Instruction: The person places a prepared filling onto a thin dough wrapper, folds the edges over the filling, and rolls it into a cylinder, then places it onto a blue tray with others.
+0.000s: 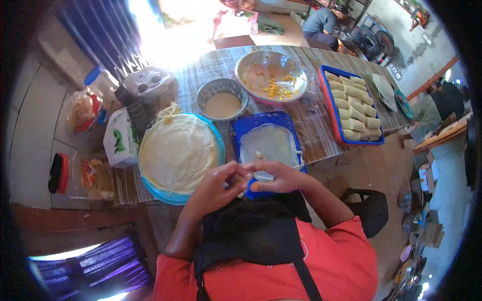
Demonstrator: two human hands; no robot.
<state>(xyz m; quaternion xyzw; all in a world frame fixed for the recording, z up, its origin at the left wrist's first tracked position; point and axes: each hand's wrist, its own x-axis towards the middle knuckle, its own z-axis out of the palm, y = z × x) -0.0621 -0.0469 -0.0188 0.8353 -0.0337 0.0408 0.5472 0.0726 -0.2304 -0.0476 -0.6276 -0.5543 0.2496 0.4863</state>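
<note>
A thin pale dough wrapper (267,141) lies flat on a blue tray (241,129) right in front of me, with a small lump of something on it near my fingers. My left hand (222,184) and my right hand (278,177) meet over the tray's near edge, fingers bent and tips almost touching. Whether they pinch the wrapper's near edge is hidden by the fingers. To the left, beside my left hand, a stack of round wrappers (180,152) rests on a turquoise plate (221,145).
Behind the tray stand a bowl of pale batter (223,105) and a metal basin (263,69) with yellow-orange filling bits. Filled rolls (354,105) crowd a blue-and-red tray (376,143) at right. Tissue pack (121,139) and bags (84,111) sit left. People (320,26) work farther off.
</note>
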